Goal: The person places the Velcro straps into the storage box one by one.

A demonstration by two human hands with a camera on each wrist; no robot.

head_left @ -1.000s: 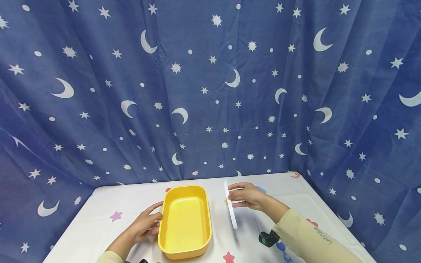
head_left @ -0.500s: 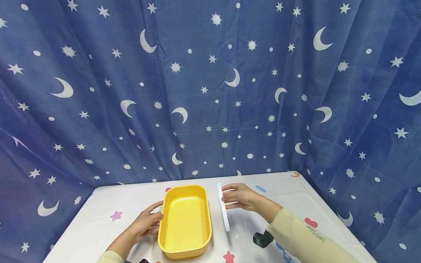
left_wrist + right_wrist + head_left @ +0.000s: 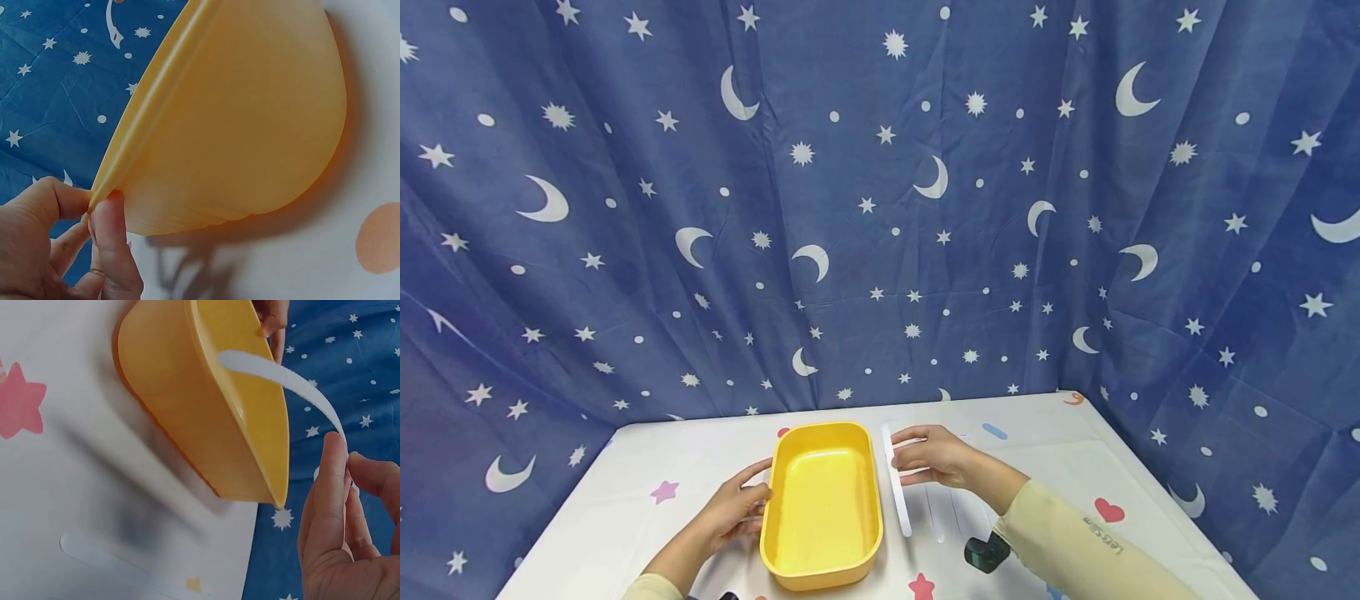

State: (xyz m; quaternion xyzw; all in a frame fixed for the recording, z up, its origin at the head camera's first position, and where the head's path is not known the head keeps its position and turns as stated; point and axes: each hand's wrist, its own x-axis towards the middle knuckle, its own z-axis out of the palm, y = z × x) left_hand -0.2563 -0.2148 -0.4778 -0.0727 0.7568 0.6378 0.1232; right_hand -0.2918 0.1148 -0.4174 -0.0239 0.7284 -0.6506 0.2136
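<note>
Pinching the white strip (image 3: 898, 493), the right hand (image 3: 931, 457) could drop it by slackening (left hand (image 3: 732, 510) pinches the box (image 3: 822, 510))

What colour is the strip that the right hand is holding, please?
White; the strip shows best in the right wrist view.
</note>
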